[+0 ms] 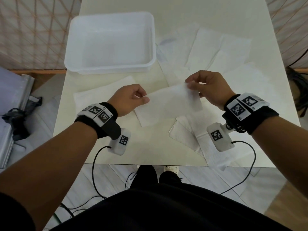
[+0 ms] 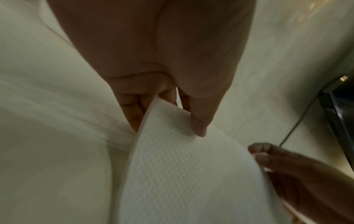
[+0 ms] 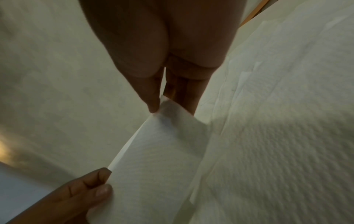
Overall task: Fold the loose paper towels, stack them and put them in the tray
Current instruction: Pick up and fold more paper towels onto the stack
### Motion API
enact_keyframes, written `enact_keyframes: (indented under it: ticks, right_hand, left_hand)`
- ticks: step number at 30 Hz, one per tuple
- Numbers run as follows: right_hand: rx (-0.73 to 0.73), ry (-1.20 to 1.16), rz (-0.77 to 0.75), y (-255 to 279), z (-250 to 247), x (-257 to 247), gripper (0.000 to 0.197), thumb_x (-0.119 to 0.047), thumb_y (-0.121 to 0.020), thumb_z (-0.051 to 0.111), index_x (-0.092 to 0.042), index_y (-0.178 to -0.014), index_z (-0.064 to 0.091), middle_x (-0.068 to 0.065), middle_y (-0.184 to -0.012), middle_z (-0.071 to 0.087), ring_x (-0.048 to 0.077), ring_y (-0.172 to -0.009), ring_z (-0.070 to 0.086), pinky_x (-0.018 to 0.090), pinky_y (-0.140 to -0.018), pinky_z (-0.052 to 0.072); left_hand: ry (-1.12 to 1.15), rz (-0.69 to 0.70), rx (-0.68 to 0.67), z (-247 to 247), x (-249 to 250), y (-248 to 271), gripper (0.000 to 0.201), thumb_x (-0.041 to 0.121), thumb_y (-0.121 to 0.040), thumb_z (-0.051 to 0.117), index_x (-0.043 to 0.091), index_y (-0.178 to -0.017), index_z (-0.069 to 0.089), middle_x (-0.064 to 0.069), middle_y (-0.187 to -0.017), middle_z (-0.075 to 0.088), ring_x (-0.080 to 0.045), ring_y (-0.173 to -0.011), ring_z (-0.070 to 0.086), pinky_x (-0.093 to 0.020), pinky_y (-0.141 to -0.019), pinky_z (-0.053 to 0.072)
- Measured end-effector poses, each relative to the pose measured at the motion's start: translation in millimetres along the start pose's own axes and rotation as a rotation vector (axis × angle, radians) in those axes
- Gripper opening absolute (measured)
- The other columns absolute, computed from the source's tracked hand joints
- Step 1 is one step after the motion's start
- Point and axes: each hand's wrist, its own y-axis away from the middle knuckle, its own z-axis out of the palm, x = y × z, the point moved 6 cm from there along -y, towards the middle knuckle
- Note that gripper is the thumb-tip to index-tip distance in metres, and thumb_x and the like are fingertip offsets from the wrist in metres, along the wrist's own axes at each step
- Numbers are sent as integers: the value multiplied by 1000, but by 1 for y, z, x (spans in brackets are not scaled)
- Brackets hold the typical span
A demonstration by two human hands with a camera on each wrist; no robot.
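1. Black clothing (image 1: pixel 166 210) on the person's torso is filling the bottom of the head view, nearest the camera, with both bare forearms reaching forward from it.
2. Beneath the fingers the white table (image 1: pixel 150 147) is carrying everything else.
3. Beyond the left fingers the clear plastic tray (image 1: pixel 150 39) is sitting on the table, well apart from both hands, with no towel showing in it.
4. Beyond and beside the right fingers, loose paper towels (image 1: pixel 220 50) are lying spread and overlapping; more loose sheets (image 1: pixel 185 134) are lying on the near side of the right fingers, some hanging over the table edge.
5. Just beside the left fingers, on their outer side, a flat towel (image 1: pixel 100 95) is lying on the table.
6. Between the two sets of fingers a held paper towel (image 1: pixel 168 104) is stretching across, its upper edge lifted off the table; it is looking doubled along that edge in the right wrist view.
7. At one upper corner, the left hand (image 1: pixel 130 99) is pinching the held towel between thumb and curled fingers (image 2: pixel 134 112), the thumb lying on the sheet's face.
8. At the other upper corner, the right hand (image 1: pixel 208 87) is pinching it between thumb and fingertips (image 3: pixel 153 104), the remaining fingers curling loosely behind.
9. On both wrists, black bands with printed square markers (image 1: pixel 100 114) are sitting behind the hands, a cabled white module hanging under each.
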Motion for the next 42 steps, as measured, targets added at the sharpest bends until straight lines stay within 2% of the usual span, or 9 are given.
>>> enact_keyframes:
  ticks: [6,9,14,18,23,26,32,38,42]
  right_hand:
    - [7,-10,103,0,7,16,49,-3,-75,76,-16,-117,55,11,-89,66,24,-79,66,35,-75,59]
    - [11,-3,135,1,8,19,54,-5,-73,79,-13,-119,53,16,-95,68,28,-86,68,36,-77,59]
    - [64,10,159,0,5,21,54,-6,-72,79,-9,-119,53,10,-84,67,24,-79,68,35,-75,60]
    - [67,24,180,3,4,25,49,-7,-72,79,-8,-115,55,7,-78,68,24,-74,66,38,-77,59]
    - [19,-62,166,9,5,13,45,0,-75,74,-5,-116,55,4,-72,62,18,-66,63,27,-66,59]
    - [-20,-75,172,10,1,5,42,3,-78,69,-6,-117,53,1,-69,57,19,-66,61,33,-66,59]
    - [-10,190,222,8,1,23,43,-3,-76,72,-5,-113,52,4,-74,64,21,-66,62,38,-74,58]
    - [36,439,153,8,9,35,37,-10,-74,72,-15,-105,54,-1,-81,63,13,-69,58,20,-57,43]
    - [90,590,58,11,12,27,47,-13,-70,74,-16,-111,51,1,-98,55,15,-75,52,22,-60,40]
  left_hand:
    - [361,-115,153,-8,-22,13,20,21,-83,73,9,-98,67,-5,-90,74,-13,-78,69,-24,-72,53]
    - [405,-150,189,-7,-29,14,22,22,-82,74,9,-98,67,-5,-89,73,-12,-75,67,-28,-68,53]
    - [492,-213,169,-3,-39,18,19,15,-82,74,13,-99,65,-7,-97,72,-26,-90,69,-46,-83,56]
    - [485,-212,190,-5,-40,21,22,10,-83,72,9,-102,62,-9,-95,73,-26,-89,71,-40,-78,59]
    - [598,-210,188,-11,-33,23,24,10,-84,71,7,-106,62,-5,-95,74,-21,-89,71,-36,-75,58]
    - [668,-195,143,-15,-26,21,22,8,-84,70,11,-105,63,-3,-93,73,-19,-86,71,-32,-71,57]
    - [181,-107,142,-3,-33,15,24,22,-79,77,19,-98,63,-19,-87,69,-27,-75,67,-38,-72,57]
    - [-58,-26,200,12,-34,18,23,23,-81,74,16,-99,61,2,-65,53,-8,-55,47,-12,-60,42]
    - [-210,14,215,9,-27,21,31,29,-80,73,19,-104,56,7,-71,50,-12,-64,50,-27,-66,45]
